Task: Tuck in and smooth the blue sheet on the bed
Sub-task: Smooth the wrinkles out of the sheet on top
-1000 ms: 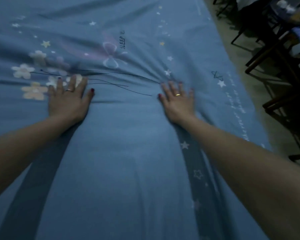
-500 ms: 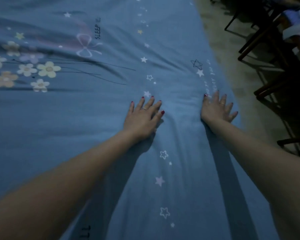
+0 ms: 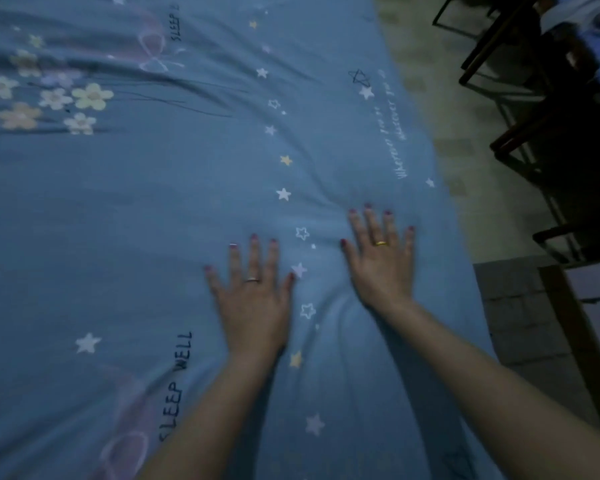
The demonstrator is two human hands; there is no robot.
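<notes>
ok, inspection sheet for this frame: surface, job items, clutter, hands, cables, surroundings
Surface: bed under a blue cotton sheet printed with stars, flowers and "SLEEP WELL".
Job's things: sheet lies mostly flat; creases fan out near the printed flowers and ripple between the hands.
Clutter: nothing seen on the sheet.
Hands: left hand flat, fingers spread, pressing the sheet; right hand flat likewise, nearer the bed's right edge. Each wears a ring.
Cables: nothing seen.
Surroundings: tiled floor right of the bed; dark wooden furniture beyond it; dim light.
</notes>
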